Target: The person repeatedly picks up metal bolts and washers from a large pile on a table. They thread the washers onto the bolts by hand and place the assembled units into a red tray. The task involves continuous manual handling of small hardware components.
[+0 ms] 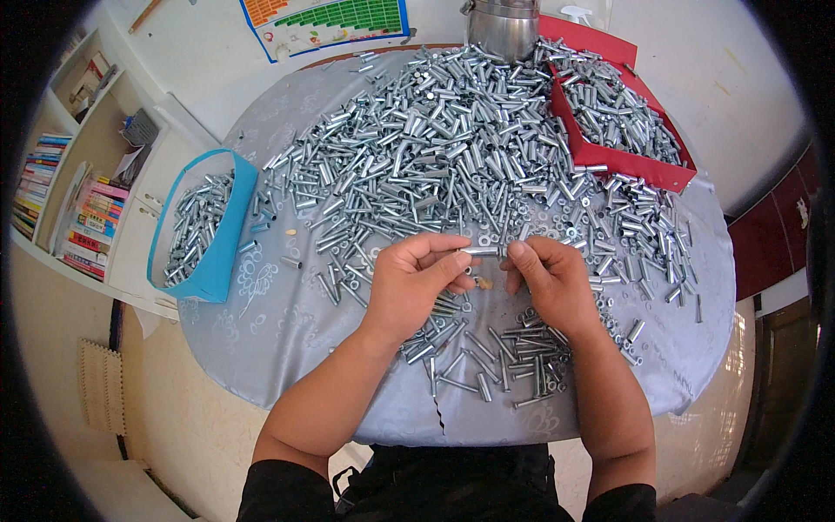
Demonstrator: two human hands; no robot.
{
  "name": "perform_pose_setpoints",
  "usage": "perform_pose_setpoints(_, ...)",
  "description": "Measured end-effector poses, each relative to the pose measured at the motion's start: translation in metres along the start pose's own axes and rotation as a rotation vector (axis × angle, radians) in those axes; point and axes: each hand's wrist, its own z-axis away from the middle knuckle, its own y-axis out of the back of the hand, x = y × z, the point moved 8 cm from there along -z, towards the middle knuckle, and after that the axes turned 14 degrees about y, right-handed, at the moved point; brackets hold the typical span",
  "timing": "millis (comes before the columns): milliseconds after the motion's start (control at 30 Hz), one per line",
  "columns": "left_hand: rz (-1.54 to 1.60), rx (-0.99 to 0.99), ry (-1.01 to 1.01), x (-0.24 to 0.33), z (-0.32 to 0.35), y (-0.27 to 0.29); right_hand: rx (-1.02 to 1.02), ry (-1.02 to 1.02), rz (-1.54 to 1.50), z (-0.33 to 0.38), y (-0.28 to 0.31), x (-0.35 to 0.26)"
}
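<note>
Both hands meet over the near middle of the table. My left hand (pixel 417 280) is closed, pinching one end of a shiny metal sleeve anchor (pixel 481 251) that lies level between the hands. At its other end, my right hand (pixel 550 277) is closed with thumb and fingertips on the tip; a small part there, perhaps a nut or washer, is mostly hidden by the fingers. Beyond the hands spreads a big heap of loose metal sleeves and bolts (pixel 435 148). Washers and nuts (pixel 557 217) lie scattered just past my right hand. Below the hands are several loose bolts (pixel 487 352).
A round table with a silvery cloth (pixel 287 348) carries everything. At left stands a blue box (pixel 230 235) of metal sleeves; at far right, a red box (pixel 639 172) of similar parts. A steel pot (pixel 503 30) stands at the back. A bookshelf (pixel 83 148) is on the left.
</note>
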Motion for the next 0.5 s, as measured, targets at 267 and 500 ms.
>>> perform_pose_setpoints(267, 0.019, 0.000, 0.008, 0.000, 0.001, 0.000, 0.018, 0.042, -0.020, -0.001, -0.004, -0.005)
perform_pose_setpoints(500, 0.028, -0.006, 0.001, 0.001, 0.000, 0.000, 0.044, 0.041, -0.106, -0.001, -0.001, 0.002)
